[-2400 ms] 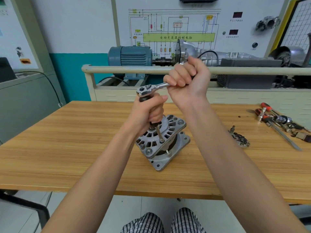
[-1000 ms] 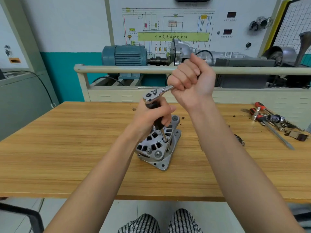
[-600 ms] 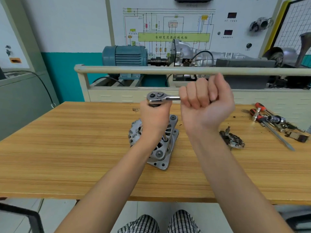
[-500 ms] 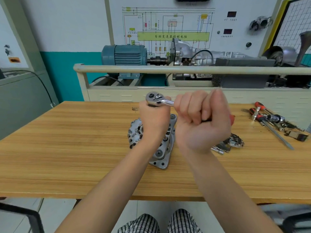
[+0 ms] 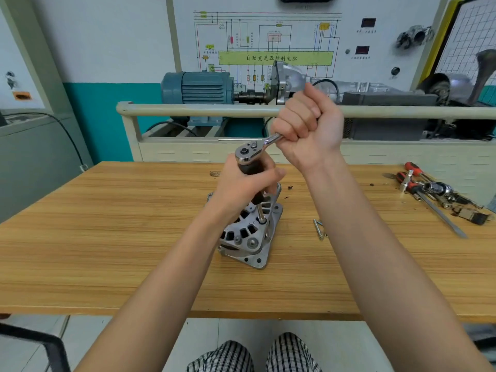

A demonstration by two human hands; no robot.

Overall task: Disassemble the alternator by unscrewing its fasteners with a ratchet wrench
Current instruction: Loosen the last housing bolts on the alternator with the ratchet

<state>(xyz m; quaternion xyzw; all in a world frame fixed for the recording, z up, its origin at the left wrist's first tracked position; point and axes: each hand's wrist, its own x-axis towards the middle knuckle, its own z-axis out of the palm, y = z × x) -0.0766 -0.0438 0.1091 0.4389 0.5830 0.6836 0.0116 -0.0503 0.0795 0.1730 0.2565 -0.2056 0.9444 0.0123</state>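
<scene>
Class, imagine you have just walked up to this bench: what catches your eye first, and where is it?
Two bare arms meet at mid-table: the left hand grips the black extension under the ratchet wrench, and the right hand holds its handle above the silver alternator. Loose bolts lie just right of it, with screwdrivers at the table's far right.

Alternator (image 5: 248, 234) mid-table (image 5: 107, 237); loose screws (image 5: 318, 229) right, tools (image 5: 434, 194) far right.

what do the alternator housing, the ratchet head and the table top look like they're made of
Alternator: likely cast aluminium, dull grey matte with ribbed vent slots.
Ratchet head: probably chromed steel, mirror-bright with sharp highlights.
Table: wood or wood-look laminate, with straight orange-brown grain lines and a smooth, low sheen; which one is unclear.
</scene>
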